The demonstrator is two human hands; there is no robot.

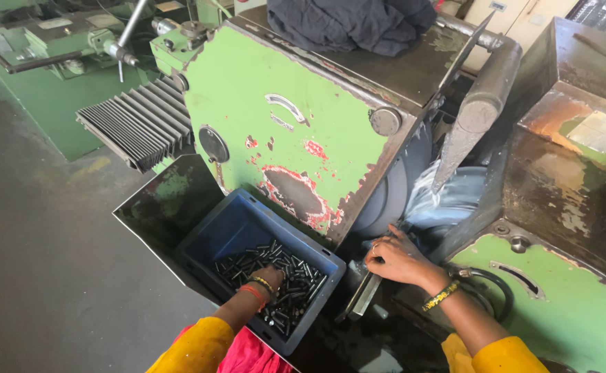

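- The left hand (270, 275) was buried, fingers down, among short dark cylindrical steel pins (282, 283) heaped in a rectangular blue plastic crate (230, 228); its grip could not be told.
- The right hand (398, 259) was curled closed on the flat grey metal guide rail (364, 295), beside the chipped green-painted steel machine housing (282, 131).
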